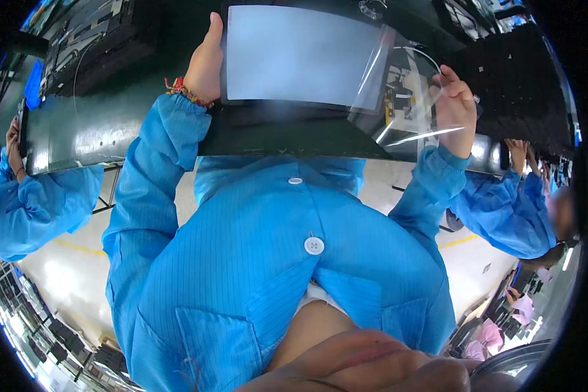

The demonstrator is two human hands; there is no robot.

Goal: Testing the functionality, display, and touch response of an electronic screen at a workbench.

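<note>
A flat rectangular panel (294, 55) with a bright white face and thin dark edge is in front of me. My left hand (206, 65) is at its left edge, thumb stretched along the side; the other fingers are mostly hidden, apparently gripping the edge. Over the panel's right end and beyond it extends a sheet of clear plastic film (398, 98), curved and shiny with reflections. My right hand (454, 108) pinches the film's right side with bent fingers. Through the film, yellowish and pale parts show, too distorted to name.
The dark green worktable (111, 127) runs across under the panel. A black framed unit (101, 49) stands at the far left, and a large black slab (519, 91) lies at the right. Blue-sleeved co-workers sit on both sides, one person's hands (517, 153) near the right table edge.
</note>
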